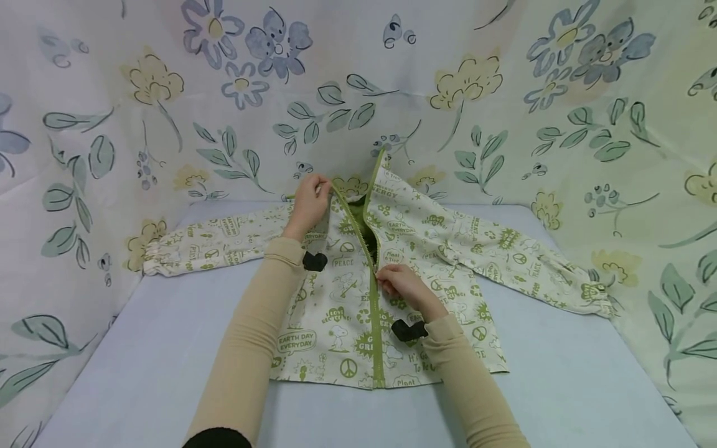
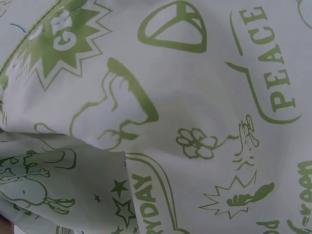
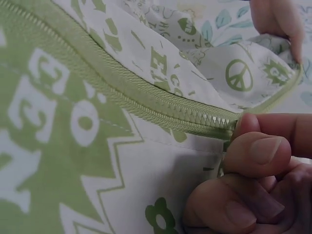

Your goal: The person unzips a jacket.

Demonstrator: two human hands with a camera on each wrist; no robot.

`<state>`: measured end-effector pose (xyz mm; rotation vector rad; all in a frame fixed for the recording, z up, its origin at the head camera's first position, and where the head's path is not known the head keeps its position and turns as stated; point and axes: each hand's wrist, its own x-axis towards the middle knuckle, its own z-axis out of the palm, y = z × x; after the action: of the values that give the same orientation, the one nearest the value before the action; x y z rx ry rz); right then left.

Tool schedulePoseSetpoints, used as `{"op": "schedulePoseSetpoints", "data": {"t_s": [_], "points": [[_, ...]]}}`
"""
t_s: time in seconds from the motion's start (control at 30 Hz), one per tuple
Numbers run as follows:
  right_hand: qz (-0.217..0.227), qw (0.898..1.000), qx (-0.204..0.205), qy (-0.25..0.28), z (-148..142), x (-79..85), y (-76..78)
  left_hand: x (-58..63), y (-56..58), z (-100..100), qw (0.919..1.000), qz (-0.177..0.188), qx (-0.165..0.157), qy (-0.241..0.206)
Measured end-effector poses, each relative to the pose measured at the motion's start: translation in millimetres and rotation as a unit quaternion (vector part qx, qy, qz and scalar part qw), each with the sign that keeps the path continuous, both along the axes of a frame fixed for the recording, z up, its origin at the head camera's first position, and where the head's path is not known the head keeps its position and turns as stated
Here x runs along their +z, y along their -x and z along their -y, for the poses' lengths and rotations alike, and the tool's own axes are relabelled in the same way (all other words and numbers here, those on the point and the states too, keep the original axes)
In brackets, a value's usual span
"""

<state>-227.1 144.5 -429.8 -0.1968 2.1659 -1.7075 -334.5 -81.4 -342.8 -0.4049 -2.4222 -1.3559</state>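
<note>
A cream cotton jacket with green cartoon print (image 1: pixel 358 298) lies front-up at frame centre on the pale blue table (image 1: pixel 168 348). Its green zipper (image 1: pixel 374 323) is closed along the lower half; the upper half remains open. The right hand (image 1: pixel 404 285) pinches the slider mid-front; the left hand (image 1: pixel 310 202) pinches the collar edge, upper centre.

Both arms reach forward in long tan sleeves. The left hand (image 1: pixel 310 202) is farther away and raised a little, with its fingers pinched together. The right hand (image 1: pixel 404 283) is nearer and lower, its fingers (image 3: pixel 253 151) curled tight in a small pinch grip.
</note>
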Motion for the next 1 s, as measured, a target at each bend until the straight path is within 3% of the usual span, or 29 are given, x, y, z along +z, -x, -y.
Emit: {"op": "schedulePoseSetpoints", "data": {"t_s": [0.27,0.53,0.77,1.0], "points": [[0.033,0.998,0.049,0.017,-0.1,23.2,-17.2,1.0,0.1,1.9,0.9999,0.000,0.012,-0.002],[0.044,0.997,0.055,0.020,-6.0,0.7,-9.0,3.1,-2.2,4.3,0.9997,0.011,0.011,-0.016],[0.049,0.997,0.060,0.021,-7.0,-6.1,-13.3,5.3,-3.8,4.7,0.9997,0.000,0.020,-0.014],[0.043,0.995,0.092,0.019,-10.1,-10.4,-18.4,3.5,-0.4,3.5,0.9994,-0.008,0.034,-0.003]]}}
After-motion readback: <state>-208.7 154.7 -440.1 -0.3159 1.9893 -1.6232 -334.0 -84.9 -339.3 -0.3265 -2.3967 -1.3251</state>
